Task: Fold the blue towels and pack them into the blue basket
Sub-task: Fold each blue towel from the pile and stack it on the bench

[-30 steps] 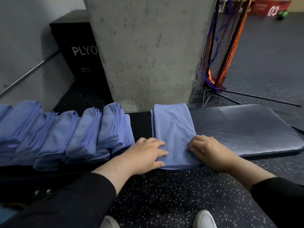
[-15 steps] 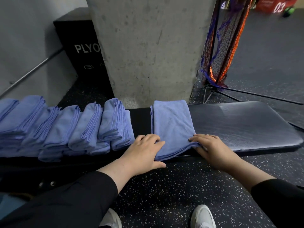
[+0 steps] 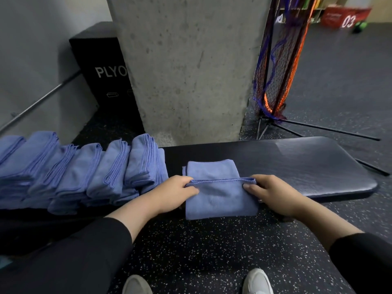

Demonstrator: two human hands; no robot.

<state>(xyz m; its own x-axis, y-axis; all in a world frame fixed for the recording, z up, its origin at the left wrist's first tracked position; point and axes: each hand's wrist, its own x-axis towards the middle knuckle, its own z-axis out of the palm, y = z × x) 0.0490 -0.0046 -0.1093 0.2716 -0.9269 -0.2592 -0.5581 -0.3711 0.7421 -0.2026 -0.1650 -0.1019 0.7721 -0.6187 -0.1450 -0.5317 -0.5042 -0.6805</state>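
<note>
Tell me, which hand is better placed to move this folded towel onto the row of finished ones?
Probably the left hand. It pinches the towel at its left end, nearest the row of folded towels on the bench. The right hand holds the far end and would have to cross over.

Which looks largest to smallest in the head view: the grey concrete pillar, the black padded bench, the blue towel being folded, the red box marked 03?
1. Grey concrete pillar
2. Black padded bench
3. Blue towel being folded, pinched by left hand and right hand
4. Red box marked 03, though its distance shrinks it, so true size is unsure.
</note>
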